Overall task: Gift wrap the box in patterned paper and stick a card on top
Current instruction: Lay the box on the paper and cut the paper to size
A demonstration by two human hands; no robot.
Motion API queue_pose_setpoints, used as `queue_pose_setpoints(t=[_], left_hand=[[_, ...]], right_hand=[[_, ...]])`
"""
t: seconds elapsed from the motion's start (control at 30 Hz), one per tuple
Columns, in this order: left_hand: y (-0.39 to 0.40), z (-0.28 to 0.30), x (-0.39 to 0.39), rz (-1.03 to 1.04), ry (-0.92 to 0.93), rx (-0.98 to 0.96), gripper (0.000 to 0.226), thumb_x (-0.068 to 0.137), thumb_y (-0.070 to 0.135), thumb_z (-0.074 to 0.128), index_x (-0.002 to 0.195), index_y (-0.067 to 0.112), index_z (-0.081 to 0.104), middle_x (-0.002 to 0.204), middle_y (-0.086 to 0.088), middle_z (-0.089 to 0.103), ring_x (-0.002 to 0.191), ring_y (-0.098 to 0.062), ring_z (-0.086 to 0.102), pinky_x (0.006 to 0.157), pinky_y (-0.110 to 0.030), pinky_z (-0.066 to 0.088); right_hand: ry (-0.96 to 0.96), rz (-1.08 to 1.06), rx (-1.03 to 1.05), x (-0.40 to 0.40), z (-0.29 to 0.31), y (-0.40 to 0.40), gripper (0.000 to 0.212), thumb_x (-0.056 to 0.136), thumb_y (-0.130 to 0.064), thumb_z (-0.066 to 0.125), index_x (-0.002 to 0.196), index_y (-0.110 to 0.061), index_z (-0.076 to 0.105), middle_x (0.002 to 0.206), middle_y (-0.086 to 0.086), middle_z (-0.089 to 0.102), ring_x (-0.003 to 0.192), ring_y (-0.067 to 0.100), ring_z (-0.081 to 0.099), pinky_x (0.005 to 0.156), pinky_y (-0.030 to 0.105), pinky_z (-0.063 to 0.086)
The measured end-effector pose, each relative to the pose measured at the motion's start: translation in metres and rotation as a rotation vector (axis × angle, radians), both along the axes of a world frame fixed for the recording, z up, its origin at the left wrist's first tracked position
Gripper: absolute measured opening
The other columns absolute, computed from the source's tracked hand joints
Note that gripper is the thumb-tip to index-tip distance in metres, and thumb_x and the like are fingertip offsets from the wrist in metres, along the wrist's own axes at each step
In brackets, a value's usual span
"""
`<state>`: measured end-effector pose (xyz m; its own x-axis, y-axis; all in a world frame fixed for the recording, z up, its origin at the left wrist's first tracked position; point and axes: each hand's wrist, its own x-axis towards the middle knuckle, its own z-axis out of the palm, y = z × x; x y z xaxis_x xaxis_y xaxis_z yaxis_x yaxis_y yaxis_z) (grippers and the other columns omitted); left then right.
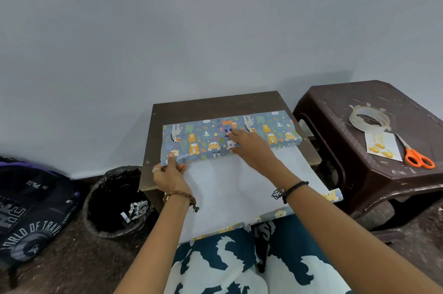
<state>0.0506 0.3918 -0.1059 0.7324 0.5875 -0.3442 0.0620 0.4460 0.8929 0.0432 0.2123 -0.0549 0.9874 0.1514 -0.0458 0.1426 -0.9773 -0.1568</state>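
A flat box (206, 137) lies on the small dark table (215, 104), covered by blue wrapping paper printed with animals. The paper's white underside (230, 188) spreads from the box toward me, and its near edge curls up over my lap. My left hand (171, 173) pinches the box's near left corner, thumb on top. My right hand (249, 145) lies flat on the middle of the wrapped top, fingers spread and pressing the paper down. A card (382, 146) with yellow shapes rests on the brown plastic stool (359, 173) to the right.
On the stool also sit a roll of clear tape (369, 117) and orange-handled scissors (418, 158). A black-lined waste bin (115, 200) with paper scraps stands left of the table. A dark backpack (31, 207) lies at far left. A plain wall rises behind.
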Motion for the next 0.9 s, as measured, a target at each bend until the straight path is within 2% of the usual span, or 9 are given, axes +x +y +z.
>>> queue_pose_setpoints(t=[0.1,0.2,0.37,0.57,0.73,0.9], left_hand=[[0.0,-0.001,-0.001,-0.013,-0.023,0.011,0.013,0.09,0.014,0.061,0.086,0.008,0.049,0.068,-0.003,0.05,0.035,0.002,0.051,0.045,-0.013,0.051],[0.001,-0.004,-0.002,-0.006,-0.039,0.05,0.016,0.089,0.015,0.061,0.093,0.006,0.048,0.065,-0.004,0.049,0.036,0.002,0.052,0.046,-0.013,0.051],[-0.001,-0.005,-0.005,0.019,-0.047,0.091,0.025,0.089,0.015,0.062,0.073,0.011,0.042,0.063,-0.005,0.048,0.037,0.003,0.053,0.046,-0.011,0.05],[-0.002,-0.004,-0.009,0.022,-0.076,0.093,0.016,0.09,0.014,0.06,0.082,0.007,0.048,0.066,-0.008,0.052,0.041,0.001,0.058,0.048,-0.011,0.05],[-0.002,-0.01,-0.009,-0.008,-0.099,0.098,0.021,0.091,0.014,0.059,0.073,0.017,0.048,0.072,-0.006,0.058,0.046,0.001,0.06,0.053,-0.012,0.053],[0.0,-0.011,-0.01,-0.026,-0.123,0.085,0.02,0.091,0.014,0.058,0.075,0.017,0.047,0.078,-0.005,0.06,0.048,0.001,0.061,0.055,-0.014,0.054]], right_hand=[[-0.028,-0.003,-0.009,0.0,-0.005,0.0,0.041,0.098,-0.023,0.042,0.138,-0.012,0.038,0.142,0.004,0.04,0.127,0.022,0.04,0.107,0.038,0.027],[-0.042,0.008,-0.03,0.001,-0.009,0.0,0.04,0.098,-0.024,0.041,0.136,-0.011,0.039,0.142,0.003,0.04,0.126,0.021,0.039,0.107,0.039,0.026],[-0.029,0.012,-0.046,0.003,-0.01,0.0,0.041,0.098,-0.025,0.04,0.137,-0.01,0.038,0.144,0.004,0.038,0.127,0.021,0.039,0.106,0.04,0.028],[-0.008,0.025,-0.068,0.0,-0.008,0.0,0.042,0.098,-0.025,0.04,0.138,-0.011,0.038,0.145,0.005,0.036,0.129,0.021,0.038,0.106,0.041,0.028],[-0.02,-0.004,-0.071,0.0,-0.009,0.002,0.044,0.098,-0.025,0.04,0.139,-0.01,0.036,0.144,0.006,0.038,0.128,0.022,0.04,0.105,0.041,0.031],[-0.032,0.0,-0.059,0.001,-0.01,0.001,0.043,0.098,-0.024,0.041,0.138,-0.01,0.036,0.142,0.007,0.04,0.125,0.022,0.042,0.103,0.039,0.034]])
